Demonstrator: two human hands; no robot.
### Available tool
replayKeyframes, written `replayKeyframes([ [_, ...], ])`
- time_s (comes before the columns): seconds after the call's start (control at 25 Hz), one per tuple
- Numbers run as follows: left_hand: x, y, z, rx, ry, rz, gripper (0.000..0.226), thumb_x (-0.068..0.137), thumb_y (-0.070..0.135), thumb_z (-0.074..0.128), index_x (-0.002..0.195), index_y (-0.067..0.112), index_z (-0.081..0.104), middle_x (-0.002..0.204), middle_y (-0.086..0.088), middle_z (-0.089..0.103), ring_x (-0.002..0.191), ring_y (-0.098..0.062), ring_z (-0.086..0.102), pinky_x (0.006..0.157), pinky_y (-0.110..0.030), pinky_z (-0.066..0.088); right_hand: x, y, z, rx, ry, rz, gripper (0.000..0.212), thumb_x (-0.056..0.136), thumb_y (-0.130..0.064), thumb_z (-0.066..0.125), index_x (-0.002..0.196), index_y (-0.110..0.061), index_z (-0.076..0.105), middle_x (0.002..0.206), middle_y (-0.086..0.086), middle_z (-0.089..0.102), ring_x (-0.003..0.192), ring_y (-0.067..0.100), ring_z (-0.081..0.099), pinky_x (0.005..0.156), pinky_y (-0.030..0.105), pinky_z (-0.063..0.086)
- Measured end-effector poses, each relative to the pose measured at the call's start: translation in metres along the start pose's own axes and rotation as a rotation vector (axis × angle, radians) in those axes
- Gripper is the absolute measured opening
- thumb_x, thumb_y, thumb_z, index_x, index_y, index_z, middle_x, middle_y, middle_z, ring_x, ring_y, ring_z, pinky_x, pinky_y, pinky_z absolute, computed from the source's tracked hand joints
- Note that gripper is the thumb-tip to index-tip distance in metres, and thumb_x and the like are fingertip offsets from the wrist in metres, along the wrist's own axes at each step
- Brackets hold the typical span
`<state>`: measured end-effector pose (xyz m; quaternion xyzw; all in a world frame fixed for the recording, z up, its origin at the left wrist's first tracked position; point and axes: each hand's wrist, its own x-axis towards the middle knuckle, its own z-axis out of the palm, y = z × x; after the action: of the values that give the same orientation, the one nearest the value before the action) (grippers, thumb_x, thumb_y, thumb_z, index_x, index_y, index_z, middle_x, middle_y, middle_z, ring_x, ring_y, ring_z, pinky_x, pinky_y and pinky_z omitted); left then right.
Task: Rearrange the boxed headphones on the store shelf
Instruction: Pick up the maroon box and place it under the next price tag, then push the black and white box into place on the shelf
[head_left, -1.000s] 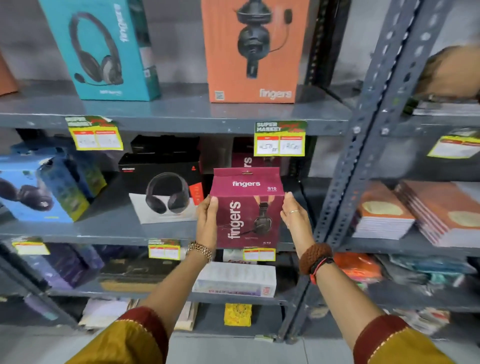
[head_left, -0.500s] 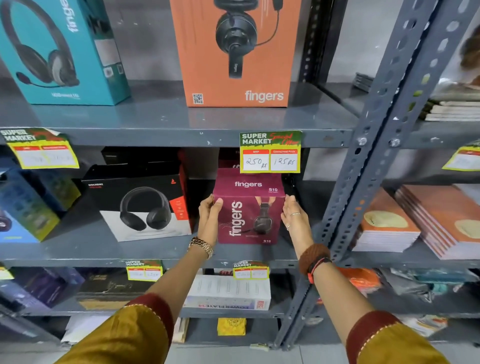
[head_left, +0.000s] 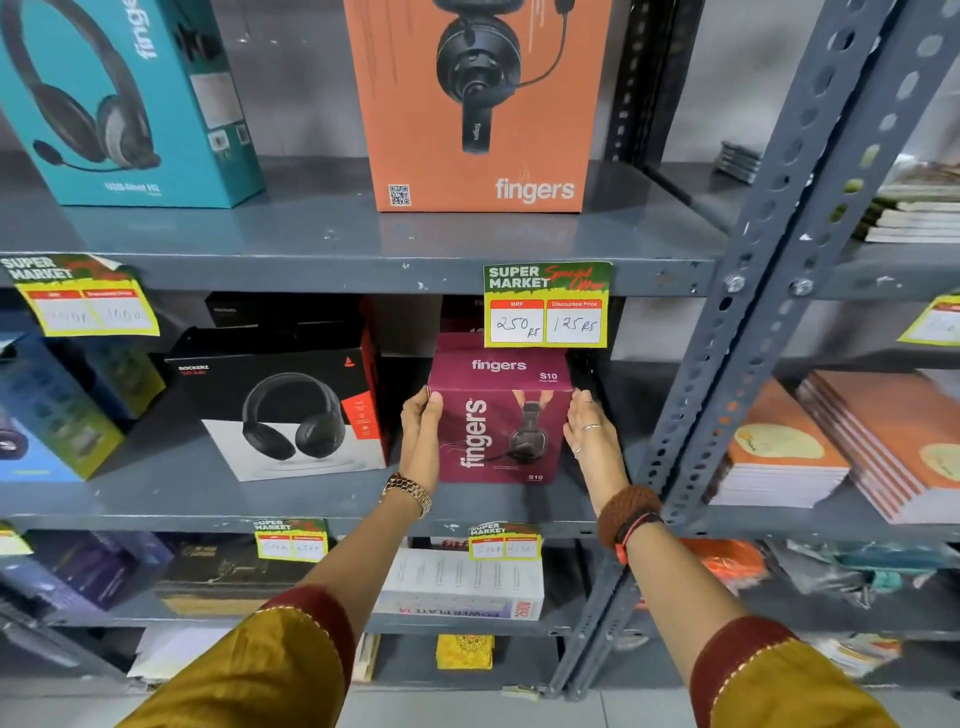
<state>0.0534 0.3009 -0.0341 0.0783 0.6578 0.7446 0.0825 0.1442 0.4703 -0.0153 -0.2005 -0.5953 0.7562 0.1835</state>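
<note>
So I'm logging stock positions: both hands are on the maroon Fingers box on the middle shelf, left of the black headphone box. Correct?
Not quite. In the head view the maroon box, between the left hand and right hand, stands right of the black headphone box, on the middle shelf.
</note>
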Motion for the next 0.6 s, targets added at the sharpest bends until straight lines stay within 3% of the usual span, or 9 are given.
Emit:
replayKeyframes([
  [0.16, -0.006, 0.001, -0.007, 0.019, -0.029, -0.024, 0.058, 0.089, 0.053, 0.033, 0.139, 0.025, 0.031, 0.147, -0.001, 0.037, 0.129, -0.012, 0.038, 0.104, -0.028, 0.033, -0.009, 0.000, -0.001, -0.024, -0.011, -0.009, 0.061, 0.092, -0.050, 0.035, 0.143, -0.018, 0.031, 0.153, 0.000, 0.032, 0.130, 0.009, 0.037, 0.112, 0.026, 0.028],
  [0.24, -0.011, -0.002, -0.019, 0.034, 0.028, -0.043, 0.060, 0.091, 0.052, 0.028, 0.143, 0.024, 0.023, 0.153, 0.001, 0.026, 0.137, -0.014, 0.027, 0.114, -0.034, 0.023, -0.020, 0.005, 0.000, -0.037, 0.053, -0.034, 0.059, 0.091, -0.049, 0.038, 0.142, -0.019, 0.035, 0.151, 0.000, 0.036, 0.131, 0.010, 0.038, 0.114, 0.031, 0.027],
  [0.44, -0.021, -0.011, -0.084, 0.033, 0.242, -0.089, 0.060, 0.093, 0.051, 0.025, 0.145, 0.022, 0.019, 0.156, -0.002, 0.019, 0.142, -0.019, 0.020, 0.118, -0.040, 0.014, -0.051, 0.017, 0.026, -0.053, 0.184, -0.220, 0.039, 0.093, -0.039, 0.043, 0.125, -0.021, 0.056, 0.133, -0.003, 0.056, 0.124, 0.011, 0.051, 0.110, 0.032, 0.036],
  [0.6, -0.017, 0.007, -0.156, 0.103, 0.502, -0.067, 0.063, 0.093, 0.048, 0.028, 0.145, 0.014, 0.018, 0.155, -0.010, 0.015, 0.142, -0.027, 0.020, 0.115, -0.040, 0.016, -0.064, 0.023, 0.089, -0.069, 0.066, -0.282, 0.028, 0.093, -0.036, 0.046, 0.114, -0.028, 0.062, 0.129, -0.005, 0.060, 0.120, 0.006, 0.054, 0.103, 0.022, 0.041],
])
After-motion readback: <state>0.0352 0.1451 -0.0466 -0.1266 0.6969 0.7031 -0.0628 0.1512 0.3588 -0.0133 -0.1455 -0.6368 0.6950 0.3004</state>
